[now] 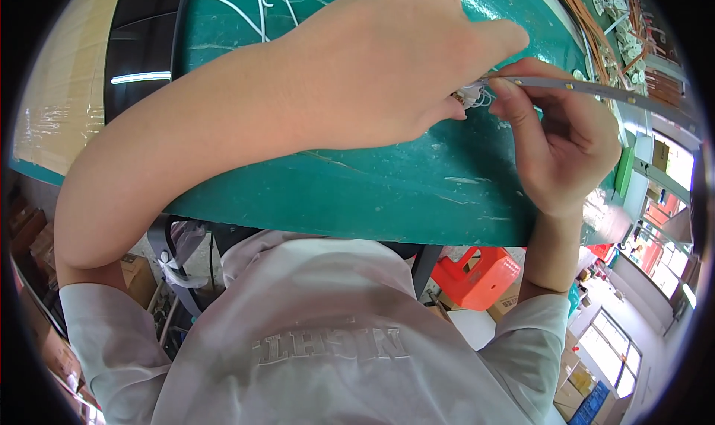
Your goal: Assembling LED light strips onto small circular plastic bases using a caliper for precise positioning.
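My left hand (395, 64) reaches across the table from the left, back of the hand up, with its fingers curled. Between its thumb and fingers sits a small white part with thin white wires (471, 95), mostly hidden by the hand. On the right, my right hand (566, 138) pinches a narrow LED strip (607, 92) between thumb and fingertips. The strip's near end meets the left hand's fingers beside the white part; whether the two are joined I cannot tell. From there the strip runs off toward the right edge.
Under both hands lies a green tabletop (357, 194). Loose white wires (234, 10) lie at the far left, beside a black panel (145, 45). Orange-brown wires (570, 4) and small white parts (629, 42) fill the far right. A red plastic stool (477, 280) stands below the table's front edge.
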Available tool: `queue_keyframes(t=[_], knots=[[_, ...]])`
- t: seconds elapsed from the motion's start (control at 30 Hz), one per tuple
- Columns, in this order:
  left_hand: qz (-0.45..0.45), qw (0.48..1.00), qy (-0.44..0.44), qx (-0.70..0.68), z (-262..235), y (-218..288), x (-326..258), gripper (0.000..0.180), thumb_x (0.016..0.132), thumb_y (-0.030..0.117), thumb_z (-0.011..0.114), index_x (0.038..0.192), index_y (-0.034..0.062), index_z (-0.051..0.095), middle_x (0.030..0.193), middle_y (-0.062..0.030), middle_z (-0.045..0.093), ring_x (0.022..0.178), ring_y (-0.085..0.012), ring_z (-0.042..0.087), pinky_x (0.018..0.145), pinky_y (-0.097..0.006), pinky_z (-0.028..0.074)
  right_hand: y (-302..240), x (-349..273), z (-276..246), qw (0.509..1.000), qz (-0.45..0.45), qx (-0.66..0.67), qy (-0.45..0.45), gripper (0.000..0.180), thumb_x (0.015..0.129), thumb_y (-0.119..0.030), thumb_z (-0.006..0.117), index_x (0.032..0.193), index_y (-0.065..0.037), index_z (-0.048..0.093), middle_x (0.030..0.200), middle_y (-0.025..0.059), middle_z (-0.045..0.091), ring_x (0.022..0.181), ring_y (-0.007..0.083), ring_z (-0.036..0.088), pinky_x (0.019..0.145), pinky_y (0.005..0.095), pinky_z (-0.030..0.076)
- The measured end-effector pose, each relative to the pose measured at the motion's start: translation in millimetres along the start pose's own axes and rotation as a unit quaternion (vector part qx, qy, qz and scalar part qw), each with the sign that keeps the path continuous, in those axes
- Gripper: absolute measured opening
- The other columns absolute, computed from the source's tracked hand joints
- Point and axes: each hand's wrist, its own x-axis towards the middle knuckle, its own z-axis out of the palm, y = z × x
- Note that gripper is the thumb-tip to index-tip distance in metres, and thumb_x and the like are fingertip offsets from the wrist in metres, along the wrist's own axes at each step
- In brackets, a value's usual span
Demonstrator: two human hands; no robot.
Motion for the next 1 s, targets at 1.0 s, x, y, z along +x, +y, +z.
queue_keyframes(t=[1.0], knots=[[0.116,0.972,0.191,0.078,-9.0,15.9,-4.0,0.048,0.074,0.032,0.081,0.117,0.0112,0.069,0.125,-0.0118,0.062,0.105,-0.0321,0.061,0.079,-0.041,0.052,182.6,294.9,-9.8,0.974,0.07,-0.076,0.2,0.018,0.085,-0.019,0.077,0.092,-0.003,0.077,0.079,0.0134,0.076,0.074,0.0277,0.075,0.07,0.0374,0.057]])
